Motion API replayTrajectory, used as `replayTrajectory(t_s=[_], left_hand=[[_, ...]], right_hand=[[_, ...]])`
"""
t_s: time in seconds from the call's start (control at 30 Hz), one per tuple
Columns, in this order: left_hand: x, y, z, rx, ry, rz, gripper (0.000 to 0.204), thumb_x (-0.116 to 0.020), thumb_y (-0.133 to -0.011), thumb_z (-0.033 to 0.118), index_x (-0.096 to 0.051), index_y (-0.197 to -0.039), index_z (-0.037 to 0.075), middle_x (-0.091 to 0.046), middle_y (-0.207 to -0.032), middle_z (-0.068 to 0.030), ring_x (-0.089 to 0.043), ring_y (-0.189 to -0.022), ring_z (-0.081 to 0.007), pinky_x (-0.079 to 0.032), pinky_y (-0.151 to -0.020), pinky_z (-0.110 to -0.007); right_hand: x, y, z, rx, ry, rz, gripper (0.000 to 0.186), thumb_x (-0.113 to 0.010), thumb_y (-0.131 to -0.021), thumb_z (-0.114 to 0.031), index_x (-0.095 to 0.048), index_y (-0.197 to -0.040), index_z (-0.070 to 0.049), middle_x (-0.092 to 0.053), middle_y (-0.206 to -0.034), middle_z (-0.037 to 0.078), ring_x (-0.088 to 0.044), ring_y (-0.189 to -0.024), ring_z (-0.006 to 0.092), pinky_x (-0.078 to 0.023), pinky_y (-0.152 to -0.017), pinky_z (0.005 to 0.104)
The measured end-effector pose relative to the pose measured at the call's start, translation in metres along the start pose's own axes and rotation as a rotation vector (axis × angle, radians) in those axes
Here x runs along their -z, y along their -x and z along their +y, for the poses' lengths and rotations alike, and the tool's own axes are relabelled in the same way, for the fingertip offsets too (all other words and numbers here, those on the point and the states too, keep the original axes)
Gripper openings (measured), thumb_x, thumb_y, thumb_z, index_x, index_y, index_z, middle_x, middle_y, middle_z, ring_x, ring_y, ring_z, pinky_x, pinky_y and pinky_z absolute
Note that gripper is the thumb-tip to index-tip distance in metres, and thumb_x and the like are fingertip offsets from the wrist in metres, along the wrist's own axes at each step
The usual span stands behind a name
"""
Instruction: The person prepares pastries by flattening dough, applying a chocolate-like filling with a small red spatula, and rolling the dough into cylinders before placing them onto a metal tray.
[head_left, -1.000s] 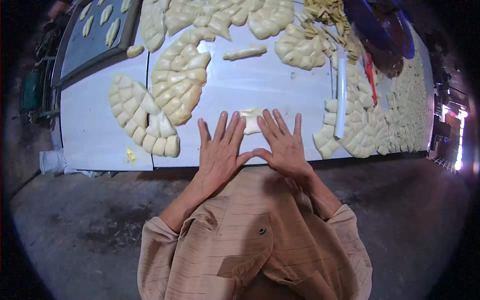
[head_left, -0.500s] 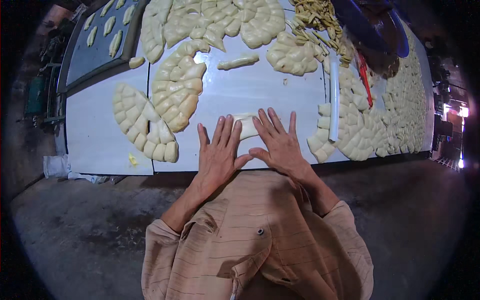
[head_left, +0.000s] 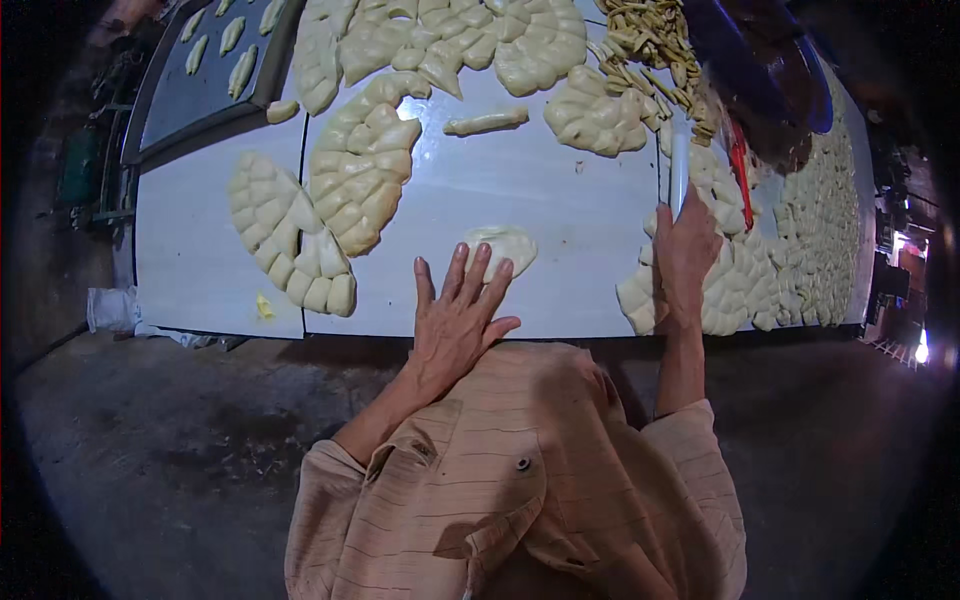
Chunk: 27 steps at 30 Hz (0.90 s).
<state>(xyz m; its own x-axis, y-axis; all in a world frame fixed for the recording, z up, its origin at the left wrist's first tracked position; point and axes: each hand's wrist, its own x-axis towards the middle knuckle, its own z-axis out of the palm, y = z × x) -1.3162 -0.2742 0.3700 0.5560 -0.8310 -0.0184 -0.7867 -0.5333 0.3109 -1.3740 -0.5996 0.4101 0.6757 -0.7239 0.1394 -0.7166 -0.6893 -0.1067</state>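
Observation:
A flattened oval piece of pale dough (head_left: pixel 503 246) lies on the white table (head_left: pixel 200 270) near its front edge. My left hand (head_left: pixel 458 312) rests flat on the table with fingers spread, the fingertips touching the dough's near edge. My right hand (head_left: pixel 685 255) is off to the right, closed around the lower end of a long white rolling pin (head_left: pixel 679 172) that points away from me. Under and around that hand lie rows of cut dough pieces (head_left: pixel 745 280).
Fans of shaped dough pieces (head_left: pixel 355 170) cover the left and back of the table. A single rolled dough stick (head_left: pixel 487 122) lies mid-table. A dark baking tray (head_left: pixel 200 70) with several dough pieces stands back left. Strips of filling (head_left: pixel 655 45) and a blue bowl (head_left: pixel 765 50) sit back right.
Both hands were pressing flat on the dough side by side. My right hand has since moved right and taken hold of the rolling pin; the left stays at the dough.

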Motion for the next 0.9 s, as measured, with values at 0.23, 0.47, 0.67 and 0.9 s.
replayTrajectory(t_s=[0.23,0.47,0.67,0.9], left_hand=[[0.019,0.007,-0.008,0.030,0.155,-0.048,0.075,-0.062,-0.092,0.056,-0.040,-0.156,0.024,-0.024,-0.164,-0.0249,-0.024,-0.151,-0.0460,-0.019,-0.113,-0.075],[0.002,0.016,-0.022,0.050,0.141,0.393,0.091,-0.064,-0.093,0.056,-0.027,-0.160,0.008,-0.015,-0.166,-0.0272,-0.016,-0.153,-0.0468,-0.009,-0.116,-0.074],[0.010,-0.018,-0.028,0.219,-0.061,0.026,0.067,-0.053,-0.101,0.045,-0.040,-0.155,0.007,-0.024,-0.165,-0.0232,-0.018,-0.154,-0.0417,0.001,-0.116,-0.073],[0.019,-0.083,-0.050,0.368,-0.021,0.206,0.053,-0.047,-0.104,0.042,-0.048,-0.152,0.020,-0.023,-0.167,-0.0186,-0.013,-0.156,-0.0375,0.008,-0.112,-0.076]], right_hand=[[0.019,0.005,0.017,-0.227,-0.207,-0.109,0.044,-0.064,-0.091,-0.023,-0.063,-0.130,-0.003,-0.069,-0.120,0.024,-0.066,-0.109,0.0408,-0.049,-0.094,0.0515],[0.022,0.061,-0.055,0.625,-0.452,-0.415,0.056,-0.071,-0.091,-0.024,-0.056,-0.143,-0.015,-0.060,-0.135,0.014,-0.058,-0.122,0.0335,-0.042,-0.105,0.0451],[-0.013,0.065,-0.093,0.782,-0.229,-0.334,0.054,-0.068,-0.092,-0.032,-0.057,-0.144,-0.019,-0.045,-0.154,0.015,-0.041,-0.141,0.0357,-0.026,-0.114,0.0591],[-0.042,0.018,-0.116,0.544,-0.055,-0.234,0.055,-0.053,-0.101,-0.047,-0.048,-0.153,-0.028,-0.028,-0.165,0.017,-0.020,-0.152,0.0412,-0.014,-0.117,0.0673]])
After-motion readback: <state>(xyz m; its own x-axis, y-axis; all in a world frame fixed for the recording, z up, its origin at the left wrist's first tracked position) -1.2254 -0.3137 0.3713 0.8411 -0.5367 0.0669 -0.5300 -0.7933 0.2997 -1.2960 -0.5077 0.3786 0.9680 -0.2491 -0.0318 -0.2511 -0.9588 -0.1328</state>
